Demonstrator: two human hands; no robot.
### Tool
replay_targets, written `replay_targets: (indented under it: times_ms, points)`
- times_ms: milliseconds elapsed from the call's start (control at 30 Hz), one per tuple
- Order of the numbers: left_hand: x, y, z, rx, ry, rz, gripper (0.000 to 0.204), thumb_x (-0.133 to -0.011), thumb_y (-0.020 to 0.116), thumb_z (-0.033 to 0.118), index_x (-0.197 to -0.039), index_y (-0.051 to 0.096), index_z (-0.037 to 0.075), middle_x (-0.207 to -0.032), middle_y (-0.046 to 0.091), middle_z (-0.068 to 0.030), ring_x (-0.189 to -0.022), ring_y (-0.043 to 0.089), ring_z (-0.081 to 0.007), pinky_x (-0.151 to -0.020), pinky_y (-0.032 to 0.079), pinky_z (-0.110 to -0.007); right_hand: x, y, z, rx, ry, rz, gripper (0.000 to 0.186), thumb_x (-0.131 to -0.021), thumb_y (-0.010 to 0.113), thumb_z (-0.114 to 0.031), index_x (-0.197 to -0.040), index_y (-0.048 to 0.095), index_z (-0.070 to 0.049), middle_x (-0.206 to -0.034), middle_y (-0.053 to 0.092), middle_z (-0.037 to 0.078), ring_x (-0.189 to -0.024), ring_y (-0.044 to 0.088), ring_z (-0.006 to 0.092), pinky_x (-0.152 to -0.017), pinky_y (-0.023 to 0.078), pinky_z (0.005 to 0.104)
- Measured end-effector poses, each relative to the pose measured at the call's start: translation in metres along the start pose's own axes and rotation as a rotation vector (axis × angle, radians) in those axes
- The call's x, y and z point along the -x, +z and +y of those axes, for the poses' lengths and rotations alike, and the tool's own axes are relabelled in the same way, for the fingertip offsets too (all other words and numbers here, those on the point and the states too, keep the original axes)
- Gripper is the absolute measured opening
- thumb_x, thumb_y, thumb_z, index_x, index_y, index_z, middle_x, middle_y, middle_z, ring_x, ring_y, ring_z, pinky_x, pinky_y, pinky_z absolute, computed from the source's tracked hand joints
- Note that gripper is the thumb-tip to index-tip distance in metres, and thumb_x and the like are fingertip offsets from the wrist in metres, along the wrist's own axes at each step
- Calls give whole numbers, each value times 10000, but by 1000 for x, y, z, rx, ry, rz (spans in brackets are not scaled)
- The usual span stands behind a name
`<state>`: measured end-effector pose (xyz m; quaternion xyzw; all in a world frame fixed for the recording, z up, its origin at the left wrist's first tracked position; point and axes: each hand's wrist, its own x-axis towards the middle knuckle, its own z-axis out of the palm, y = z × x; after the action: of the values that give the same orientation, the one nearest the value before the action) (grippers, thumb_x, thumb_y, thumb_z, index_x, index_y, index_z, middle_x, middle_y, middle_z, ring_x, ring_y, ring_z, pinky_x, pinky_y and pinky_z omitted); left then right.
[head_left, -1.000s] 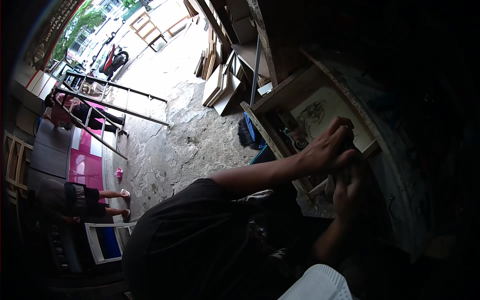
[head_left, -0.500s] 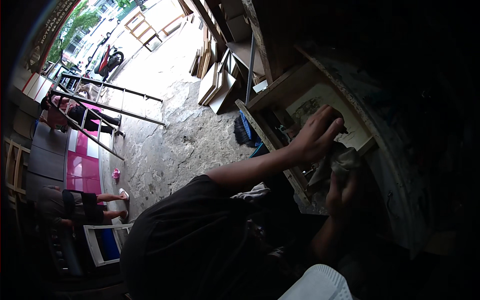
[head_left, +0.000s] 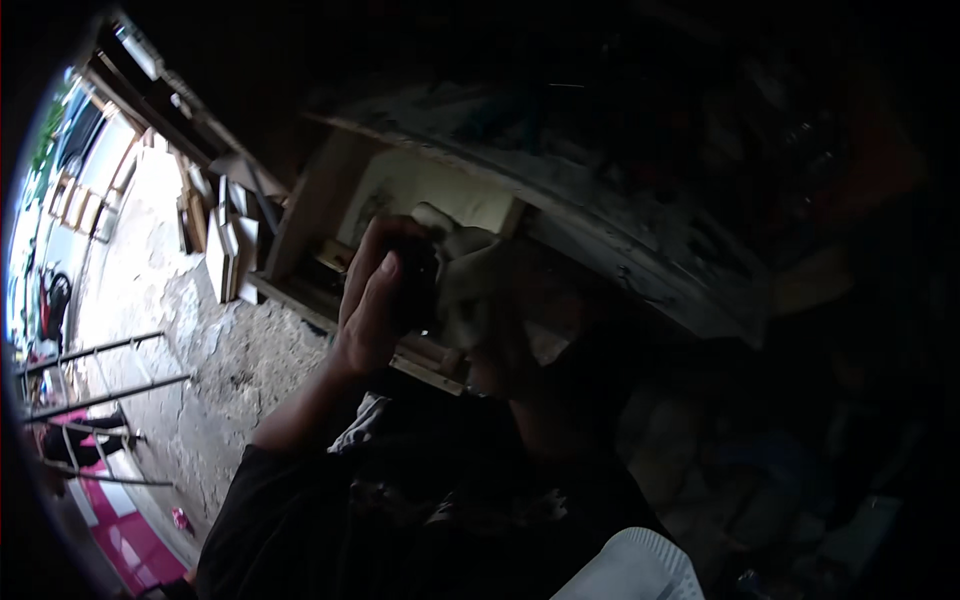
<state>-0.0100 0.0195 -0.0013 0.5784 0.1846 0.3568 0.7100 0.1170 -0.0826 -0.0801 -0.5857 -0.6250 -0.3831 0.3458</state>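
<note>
Over a worn wooden box frame with a pale inner panel point(head_left: 456, 187), my left hand point(head_left: 369, 298) has its fingers wrapped round a small dark object point(head_left: 410, 290), too shadowed to make out. A grey-green cloth point(head_left: 470, 270) is bunched against that object on its right side. My right hand point(head_left: 493, 360) is at the cloth, closed on it, mostly hidden in shadow and blur.
To the left are stacked boards point(head_left: 230, 246), a cracked concrete floor point(head_left: 235, 390), a metal ladder point(head_left: 105, 391), a person in dark trousers point(head_left: 85, 440) and pink panels point(head_left: 125, 530). A white mask edge point(head_left: 640, 565) shows at the bottom; the right side is very dark.
The view has swung right, so the doorway and ladder sit farther left and the box is more central. My hands appear more upright, with the cloth now raised beside the dark object.
</note>
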Motion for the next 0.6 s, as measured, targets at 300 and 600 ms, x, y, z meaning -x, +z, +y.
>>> replay_targets:
  times_ms: [300, 600]
  points:
    - [11, 19, -5, -971, 445, -272, 392, -1092, 406, 151, -1375, 427, -120, -1338, 518, -336, -1093, 604, -382, -939, 483, -445, 1, 5, 24, -1121, 544, -170, 386, -942, 664, -273, -1216, 560, -23, -1079, 624, 117, -999, 635, 238, -851, 513, 378]
    - [22, 15, -28, -976, 429, -189, 569, -1022, 566, 279, -1424, 414, -94, -1291, 550, -267, -1162, 570, -389, -982, 466, -443, 3, -7, 27, -1374, 481, -168, 471, -826, 792, -427, -1116, 617, -99, -1038, 652, 85, -1006, 645, 264, -924, 494, 418]
